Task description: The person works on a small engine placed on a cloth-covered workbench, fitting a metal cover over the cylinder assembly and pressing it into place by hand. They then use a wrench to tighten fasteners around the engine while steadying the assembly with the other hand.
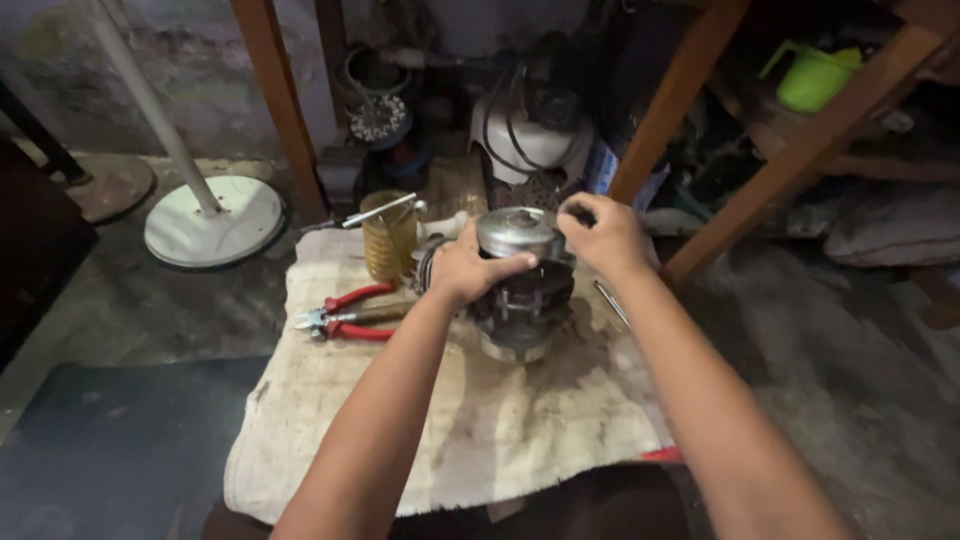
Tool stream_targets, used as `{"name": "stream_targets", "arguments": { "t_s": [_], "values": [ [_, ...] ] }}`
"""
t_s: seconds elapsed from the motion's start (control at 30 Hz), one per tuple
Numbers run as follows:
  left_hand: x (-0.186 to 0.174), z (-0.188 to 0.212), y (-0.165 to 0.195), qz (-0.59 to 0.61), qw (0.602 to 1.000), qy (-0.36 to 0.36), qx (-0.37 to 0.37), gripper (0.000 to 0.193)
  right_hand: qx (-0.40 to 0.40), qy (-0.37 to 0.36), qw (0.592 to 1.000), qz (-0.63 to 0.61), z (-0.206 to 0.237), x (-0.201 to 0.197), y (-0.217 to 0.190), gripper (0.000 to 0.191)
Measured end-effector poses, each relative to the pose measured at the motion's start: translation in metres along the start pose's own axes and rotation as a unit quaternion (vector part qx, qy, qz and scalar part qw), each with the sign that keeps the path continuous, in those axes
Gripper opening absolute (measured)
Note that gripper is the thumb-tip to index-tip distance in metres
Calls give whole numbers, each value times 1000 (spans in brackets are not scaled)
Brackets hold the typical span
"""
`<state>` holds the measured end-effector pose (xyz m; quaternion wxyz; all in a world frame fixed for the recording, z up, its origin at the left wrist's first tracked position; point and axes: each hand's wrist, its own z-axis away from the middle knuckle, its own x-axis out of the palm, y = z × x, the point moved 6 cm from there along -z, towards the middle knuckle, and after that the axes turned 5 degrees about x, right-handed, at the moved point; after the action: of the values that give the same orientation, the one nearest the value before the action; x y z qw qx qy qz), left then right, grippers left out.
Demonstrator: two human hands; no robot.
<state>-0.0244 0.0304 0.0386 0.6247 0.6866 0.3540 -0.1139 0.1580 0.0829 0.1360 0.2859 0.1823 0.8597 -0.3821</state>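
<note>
1. Motor (523,290) upright mid-cloth (470,420), gripped from both sides: left hand (470,268) wrapped round its flank, right hand (605,235) pinched on the silver cap's rim.
2. Left of motor, red pliers (345,312) flat on cloth; right, thin rod (612,304) lying just beside right wrist.
3. Behind pliers, amber jar (388,240) at cloth's back edge, holding slim tools; screwdriver (375,212) laid across its mouth.
4. Farther back, white fan housing (530,140) with wires, between wooden legs (280,100).
5. Far left, round white stand base (213,220); upper right, green jug (812,75) on shelf.
</note>
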Motion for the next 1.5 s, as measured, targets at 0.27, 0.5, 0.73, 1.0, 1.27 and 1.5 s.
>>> {"name": "stream_targets", "arguments": {
  "t_s": [0.27,0.5,0.73,1.0,1.27,1.5],
  "values": [
    [-1,0,-2,-1,1000,-10,-3,120,-27,11,997,-68,12,18,5,15],
    [-11,7,10,40,998,0,-40,119,-39,123,985,-118,24,40,34,13],
    [12,22,56,-70,992,16,105,122,7,143,939,-314,63,16,81,11],
    [25,-27,26,82,976,-186,77,122,-57,279,956,-74,95,10,30,13],
    [57,-53,9,348,935,-19,-66,49,-117,232,965,-25,83,2,7,10],
    [38,-60,1,335,941,36,-31,36,132,104,973,-157,45,6,37,15]
  ]
}}
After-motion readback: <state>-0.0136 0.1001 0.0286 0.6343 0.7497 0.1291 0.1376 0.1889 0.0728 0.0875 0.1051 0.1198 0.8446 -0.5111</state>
